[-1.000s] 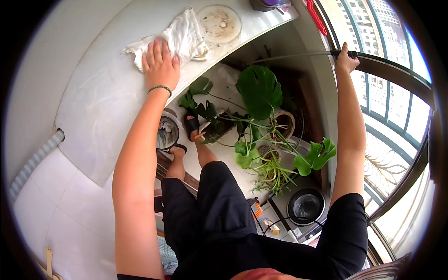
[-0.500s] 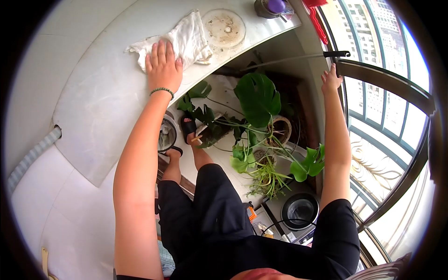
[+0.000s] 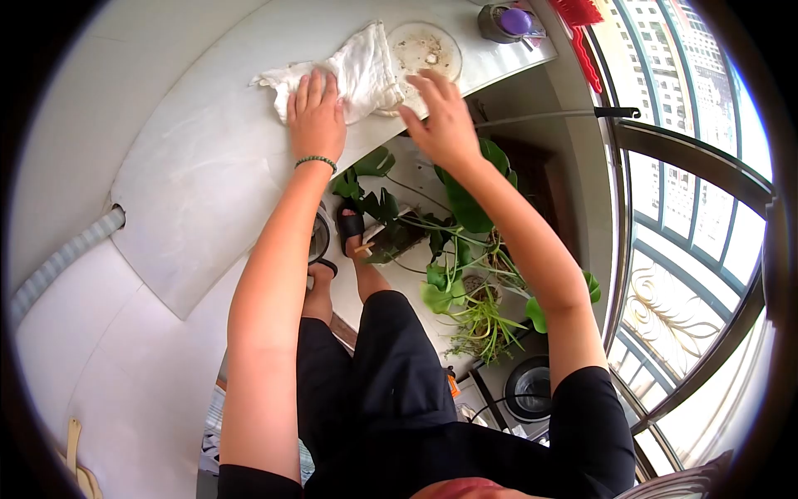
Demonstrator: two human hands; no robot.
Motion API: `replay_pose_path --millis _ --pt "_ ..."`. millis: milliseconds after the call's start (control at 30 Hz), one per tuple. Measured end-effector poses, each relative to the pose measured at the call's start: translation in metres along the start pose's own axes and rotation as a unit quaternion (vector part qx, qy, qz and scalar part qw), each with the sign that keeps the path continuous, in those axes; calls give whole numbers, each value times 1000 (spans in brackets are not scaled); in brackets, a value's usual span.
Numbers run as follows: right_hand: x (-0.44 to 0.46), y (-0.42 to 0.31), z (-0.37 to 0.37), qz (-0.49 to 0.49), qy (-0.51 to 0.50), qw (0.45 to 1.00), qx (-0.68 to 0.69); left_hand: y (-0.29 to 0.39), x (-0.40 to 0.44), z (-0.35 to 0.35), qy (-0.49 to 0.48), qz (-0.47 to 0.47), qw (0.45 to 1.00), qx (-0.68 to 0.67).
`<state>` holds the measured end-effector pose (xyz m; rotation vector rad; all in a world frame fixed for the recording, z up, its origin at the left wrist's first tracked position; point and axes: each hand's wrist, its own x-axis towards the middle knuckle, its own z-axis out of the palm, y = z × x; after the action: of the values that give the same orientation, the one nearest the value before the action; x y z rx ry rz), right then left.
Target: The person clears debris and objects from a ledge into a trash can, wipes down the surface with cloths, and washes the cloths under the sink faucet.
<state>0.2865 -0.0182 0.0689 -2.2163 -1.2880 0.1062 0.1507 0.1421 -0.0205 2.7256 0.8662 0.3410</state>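
basically, the person's left hand [image 3: 317, 125], with a beaded bracelet [image 3: 316, 160] at the wrist, lies palm down on the near side of a rumpled white cloth [image 3: 364, 71]; its grip is released, fingers laid along the fabric rather than clenched. the right hand [image 3: 445, 125] has its fingers loosely spread, slightly blurred, with nothing in its grip; whether it touches the surface cannot be told. for handling the cloth well, a flat, even palm would probably serve better than fingertips, and the folds look likely to bunch unless smoothed. the cloth lies on a pale tabletop [image 3: 191, 166], its right side at the rim of a round soiled patch [image 3: 436, 41] with dark specks; any loose bits would be best kept off the floor below. farther along stands a dark container [image 3: 499, 29] with a purple object [image 3: 517, 21]. beneath, sandalled feet [image 3: 351, 223] stand beside leafy plants [image 3: 482, 333]. at the right, a thin rod with a black handle [image 3: 617, 112] reaches the brown window frame [image 3: 698, 145], and beyond are bluish bars [image 3: 665, 233] and tall buildings [image 3: 706, 50] in bright light.
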Motion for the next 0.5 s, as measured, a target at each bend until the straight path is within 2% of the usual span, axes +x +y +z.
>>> replay_pose_path --millis 33,167,233,300,333,367,400,433,467,500 --pt "9 -14 22 -3 -10 1000 30 -1 1 -1 -2 -3 1000 -6" --pt "23 -46 78 38 -71 997 -21 -9 -20 -19 -4 14 997 -72" --pt "15 -58 93 31 -75 996 -28 -16 -35 -22 32 8 990 -138" --pt "6 -70 92 32 -86 994 56 -20 -48 -30 44 -27 971 -233" --pt "4 -76 85 43 -107 987 114 -15 -51 -41 37 -75 958 -274" --pt "3 -80 81 54 -128 976 170 -14 -47 -50 -10 -169 899 -405" --pt "-1 -84 83 63 -116 968 215 -13 -44 -59 -58 -257 809 -525" --pt "-2 -85 83 78 -94 955 272 -13 -42 -63 -105 -335 693 -629" --pt "-2 -85 82 92 -70 938 326 -13 -42 -61 -85 -325 519 -786" --pt "1 -87 79 106 -47 918 380 -9 -35 -72 -103 -282 465 -833"
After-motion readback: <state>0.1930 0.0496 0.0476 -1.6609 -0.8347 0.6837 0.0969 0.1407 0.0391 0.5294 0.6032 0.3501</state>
